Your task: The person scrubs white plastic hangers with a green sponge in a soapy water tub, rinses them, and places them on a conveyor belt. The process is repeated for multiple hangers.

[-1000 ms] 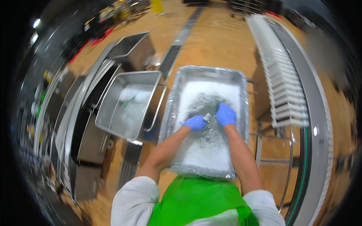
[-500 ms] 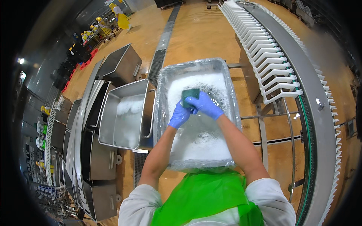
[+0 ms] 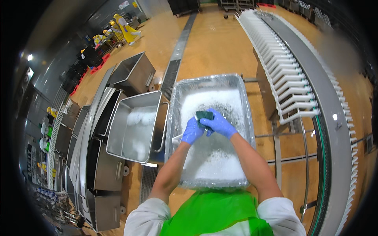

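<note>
Over a tub [image 3: 249,118] lined with clear plastic and filled with foamy water, my two gloved hands meet near the middle. My right hand [image 3: 220,125], in a blue-purple glove, is closed around a dark green scouring pad [image 3: 204,115]. My left hand [image 3: 193,131], gloved alike, is closed just beside it, its fingers partly behind the pad. A white piece [image 3: 177,139] pokes out beside my left wrist and looks gripped in that hand; most of it is hidden. White foam [image 3: 212,96] floats around both hands.
To the left stands a steel bin [image 3: 130,129] with foamy water, among more steel carts [image 3: 136,72]. A conveyor [image 3: 338,126] with white angled bars [image 3: 291,78] curves along the right. A floor drain [image 3: 177,53] runs ahead; people in yellow [image 3: 125,29] are far left.
The view has shifted, so the tub sits lower and further right. My hands and the pad have turned slightly, and a white piece now shows beside my left wrist.
</note>
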Available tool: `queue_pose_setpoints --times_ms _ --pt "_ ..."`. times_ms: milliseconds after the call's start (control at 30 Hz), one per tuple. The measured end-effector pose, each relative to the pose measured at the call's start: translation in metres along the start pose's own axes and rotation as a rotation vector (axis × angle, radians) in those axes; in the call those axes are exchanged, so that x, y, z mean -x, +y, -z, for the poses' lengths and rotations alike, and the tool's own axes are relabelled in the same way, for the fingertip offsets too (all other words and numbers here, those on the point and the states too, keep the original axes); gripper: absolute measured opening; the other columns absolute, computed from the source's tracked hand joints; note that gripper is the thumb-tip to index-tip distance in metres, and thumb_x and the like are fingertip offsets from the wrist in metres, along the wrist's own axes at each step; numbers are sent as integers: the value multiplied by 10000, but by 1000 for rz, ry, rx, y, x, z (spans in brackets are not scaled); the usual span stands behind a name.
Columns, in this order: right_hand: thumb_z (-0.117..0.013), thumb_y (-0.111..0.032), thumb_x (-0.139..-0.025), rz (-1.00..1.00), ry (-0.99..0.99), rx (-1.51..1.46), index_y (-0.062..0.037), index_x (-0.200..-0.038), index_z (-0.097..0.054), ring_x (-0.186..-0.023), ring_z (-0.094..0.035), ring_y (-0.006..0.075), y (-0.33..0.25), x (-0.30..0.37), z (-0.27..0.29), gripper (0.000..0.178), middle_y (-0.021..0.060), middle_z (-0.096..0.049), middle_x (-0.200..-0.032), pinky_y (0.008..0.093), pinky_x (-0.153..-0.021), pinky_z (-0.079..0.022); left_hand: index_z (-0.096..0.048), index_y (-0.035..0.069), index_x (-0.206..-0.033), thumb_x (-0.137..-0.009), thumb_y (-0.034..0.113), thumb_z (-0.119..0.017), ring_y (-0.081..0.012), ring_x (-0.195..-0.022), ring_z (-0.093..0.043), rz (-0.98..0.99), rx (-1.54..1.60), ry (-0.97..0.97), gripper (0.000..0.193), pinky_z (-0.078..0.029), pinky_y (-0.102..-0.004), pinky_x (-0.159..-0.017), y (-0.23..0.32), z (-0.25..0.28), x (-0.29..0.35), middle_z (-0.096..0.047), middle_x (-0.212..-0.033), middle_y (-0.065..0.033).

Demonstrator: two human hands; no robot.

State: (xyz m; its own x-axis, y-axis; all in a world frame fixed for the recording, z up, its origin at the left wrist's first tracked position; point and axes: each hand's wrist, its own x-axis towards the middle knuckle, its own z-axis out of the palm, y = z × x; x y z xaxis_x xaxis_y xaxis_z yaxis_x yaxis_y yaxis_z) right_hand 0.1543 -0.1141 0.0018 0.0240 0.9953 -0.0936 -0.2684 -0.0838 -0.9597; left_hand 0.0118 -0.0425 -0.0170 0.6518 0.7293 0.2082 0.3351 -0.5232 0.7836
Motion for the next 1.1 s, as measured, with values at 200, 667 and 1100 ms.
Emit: queue_pose_setpoints --times_ms 200,667,1100 --pt "-732 -294 -819 -79 26 95 -22 -1064 -550 -586 -598 120 -9 -9 -9 409 67 -617 -820 279 -488 -548 -672 49 -920 -793 101 -603 -250 -812 -671 302 23 -110 154 -518 -354 -725 28 19 7 -692 -872 -149" --pt "-560 -365 -935 -102 173 236 -47 -1228 -545 -677 -658 180 38 -25 3 432 65 -639 -938 342 -533 -587 -700 48 -807 -759 190 -595 -369 -750 -653 128 -312 -261 183 -520 -438 -682 24 28 15 -667 -806 -199" --pt "-641 -259 -875 -118 52 73 -58 -1133 -586 -793 -663 182 9 -16 -12 331 71 -657 -985 361 -615 -591 -698 86 -873 -791 270 -574 -379 -828 -646 160 -374 -312 237 -526 -447 -751 -6 22 8 -675 -895 -193"
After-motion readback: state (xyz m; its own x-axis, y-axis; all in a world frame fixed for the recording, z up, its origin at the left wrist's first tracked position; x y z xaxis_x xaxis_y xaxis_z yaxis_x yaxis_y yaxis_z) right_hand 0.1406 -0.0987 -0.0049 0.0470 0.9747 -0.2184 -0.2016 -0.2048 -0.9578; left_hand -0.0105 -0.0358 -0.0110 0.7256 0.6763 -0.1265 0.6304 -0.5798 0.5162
